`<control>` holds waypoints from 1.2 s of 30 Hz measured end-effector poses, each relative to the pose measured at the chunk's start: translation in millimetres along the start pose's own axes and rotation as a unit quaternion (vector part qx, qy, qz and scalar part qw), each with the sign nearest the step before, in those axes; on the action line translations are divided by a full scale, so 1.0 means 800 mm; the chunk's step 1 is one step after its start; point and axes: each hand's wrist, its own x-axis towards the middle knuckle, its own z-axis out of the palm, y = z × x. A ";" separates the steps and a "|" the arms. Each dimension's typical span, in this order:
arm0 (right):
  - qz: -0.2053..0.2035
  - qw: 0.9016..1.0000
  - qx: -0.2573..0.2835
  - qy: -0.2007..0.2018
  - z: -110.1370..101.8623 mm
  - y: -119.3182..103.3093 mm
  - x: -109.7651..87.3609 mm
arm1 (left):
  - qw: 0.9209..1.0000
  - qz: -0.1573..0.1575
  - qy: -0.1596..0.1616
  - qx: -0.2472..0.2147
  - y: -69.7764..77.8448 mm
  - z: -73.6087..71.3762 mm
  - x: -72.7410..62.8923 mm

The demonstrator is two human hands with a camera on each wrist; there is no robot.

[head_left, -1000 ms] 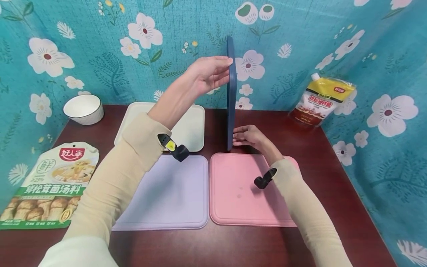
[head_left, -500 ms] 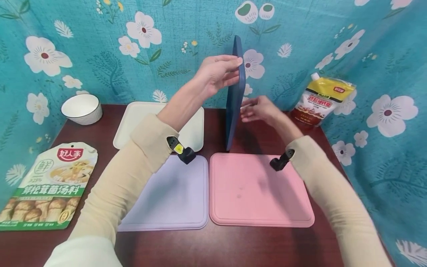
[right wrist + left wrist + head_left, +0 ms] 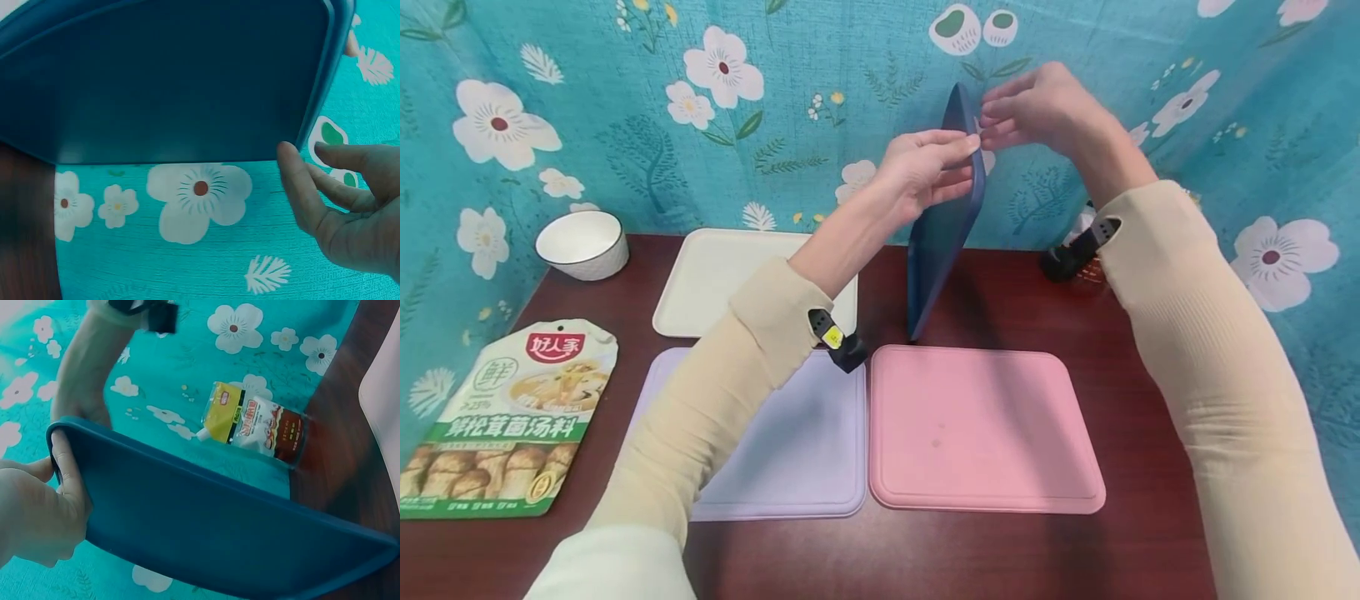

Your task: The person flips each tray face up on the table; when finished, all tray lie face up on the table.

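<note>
A dark blue rectangular tray [image 3: 947,208] stands upright on its lower edge at the back of the table, turned nearly edge-on to the head view. My left hand [image 3: 932,171] grips its near upper edge, thumb on the rim and fingers against the left face; the left wrist view shows this hand [image 3: 44,506] at the tray's corner. My right hand [image 3: 1037,108] is raised at the far top corner, fingers loosely bent. In the right wrist view, a fingertip of that hand [image 3: 350,206] meets or nearly meets the tray corner [image 3: 312,75], thumb apart.
A lilac tray [image 3: 790,450] and a pink tray [image 3: 985,433] lie side by side in front, with a cream tray [image 3: 715,267] behind. At left are a white bowl [image 3: 583,242] and a mushroom soup pouch [image 3: 512,417]. A spouted pouch [image 3: 256,425] stands at the right back, mostly behind my right arm.
My right hand has risen from the tray's lower right side to its far top corner. The tray's top has swung rightward with my left hand, showing more of its left face.
</note>
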 end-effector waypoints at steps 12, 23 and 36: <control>0.026 0.993 -0.115 -0.004 0.002 -0.025 0.005 | 1.000 -0.001 0.005 0.016 -0.010 0.012 0.001; 0.012 0.987 -0.160 0.017 -0.015 -0.011 0.003 | 0.993 -0.018 -0.004 0.119 -0.005 -0.048 -0.001; 0.009 0.990 -0.139 0.004 -0.046 0.052 -0.014 | 0.976 -0.079 0.062 0.192 -0.050 -0.177 0.007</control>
